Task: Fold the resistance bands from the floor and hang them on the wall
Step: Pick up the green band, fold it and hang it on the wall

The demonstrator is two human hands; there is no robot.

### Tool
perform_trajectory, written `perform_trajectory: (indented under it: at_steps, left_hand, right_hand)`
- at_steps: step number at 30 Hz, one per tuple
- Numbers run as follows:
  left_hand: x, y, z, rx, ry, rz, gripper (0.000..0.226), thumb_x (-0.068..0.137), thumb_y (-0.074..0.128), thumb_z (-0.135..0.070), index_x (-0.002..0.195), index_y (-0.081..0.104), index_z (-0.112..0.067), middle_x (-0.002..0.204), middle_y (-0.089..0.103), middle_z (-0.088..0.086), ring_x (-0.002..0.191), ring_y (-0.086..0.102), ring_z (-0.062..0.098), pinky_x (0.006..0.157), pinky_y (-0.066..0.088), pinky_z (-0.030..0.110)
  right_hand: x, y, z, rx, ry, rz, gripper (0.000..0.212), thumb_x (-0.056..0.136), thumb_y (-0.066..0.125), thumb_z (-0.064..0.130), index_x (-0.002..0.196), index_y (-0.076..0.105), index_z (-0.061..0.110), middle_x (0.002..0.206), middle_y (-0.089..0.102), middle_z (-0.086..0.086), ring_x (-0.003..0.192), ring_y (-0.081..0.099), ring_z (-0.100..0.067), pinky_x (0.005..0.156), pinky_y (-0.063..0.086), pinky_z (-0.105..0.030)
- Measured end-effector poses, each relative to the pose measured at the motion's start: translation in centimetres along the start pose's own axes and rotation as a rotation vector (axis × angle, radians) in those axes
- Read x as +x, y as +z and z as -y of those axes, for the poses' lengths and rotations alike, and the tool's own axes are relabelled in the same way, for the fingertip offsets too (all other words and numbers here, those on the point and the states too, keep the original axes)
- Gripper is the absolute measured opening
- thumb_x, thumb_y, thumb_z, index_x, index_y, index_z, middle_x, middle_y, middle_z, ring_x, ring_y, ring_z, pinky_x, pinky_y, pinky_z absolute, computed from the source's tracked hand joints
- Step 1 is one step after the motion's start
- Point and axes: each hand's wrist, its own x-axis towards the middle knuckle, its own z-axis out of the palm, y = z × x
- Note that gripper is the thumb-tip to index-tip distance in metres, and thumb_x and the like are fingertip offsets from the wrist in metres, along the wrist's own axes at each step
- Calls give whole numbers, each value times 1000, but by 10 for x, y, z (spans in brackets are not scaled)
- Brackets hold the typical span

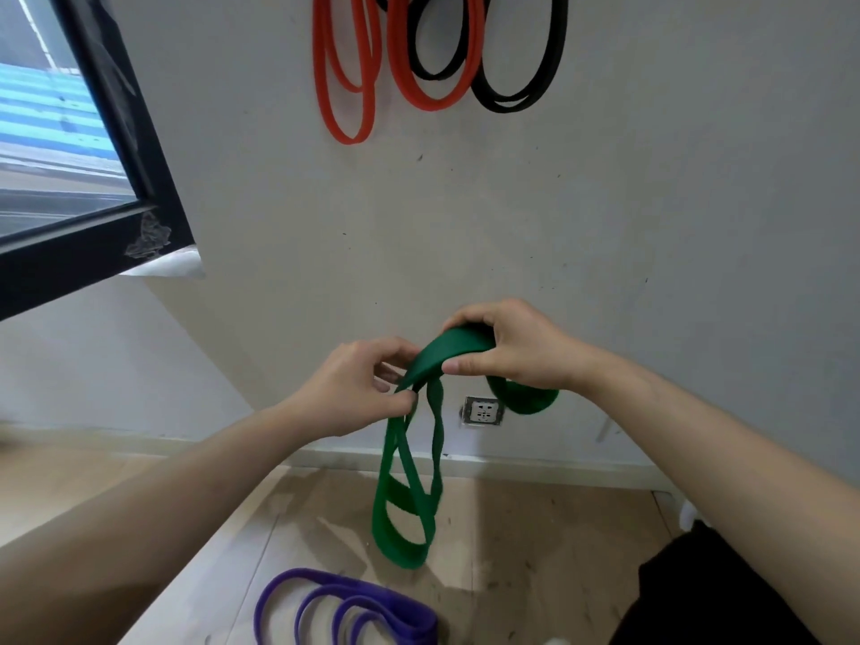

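Both hands grip the green band (409,481): left hand (358,388) pinching, right hand (507,346) curled round. It hangs above the purple band (344,607)

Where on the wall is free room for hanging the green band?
For the wide green elastic band, bare grey wall lies right of the black rubber loops and between the orange rubber loops and the black window frame. Top centre, where those loops overlap, is crowded.
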Motion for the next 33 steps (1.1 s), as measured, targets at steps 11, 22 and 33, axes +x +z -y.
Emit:
perform_trajectory:
  at_steps: [11,22,33]
  left_hand:
    - [-2,-6,-6,18,-14,88,35,81,83,-37,112,72,-25,100,73,-9,94,68,5,94,55,32]
    - [-5,25,-10,-315,-72,-9,55,68,89,-40,112,68,-15,102,75,8,99,72,22,97,56,45]
    - [3,30,-29,-484,-84,-36,48,86,74,-4,127,60,-26,117,73,-2,111,69,12,99,55,34]
  right_hand:
    - [-6,-6,1,147,39,-14,22,87,77,31,103,72,17,87,72,-1,80,66,-16,75,52,-33]
    - [-11,-5,8,407,-19,-157,18,87,75,12,104,70,16,82,72,13,78,67,-1,73,50,-15]
    - [-14,-19,12,477,-38,-277,18,89,71,12,104,69,21,89,73,13,85,67,-3,77,52,-17]
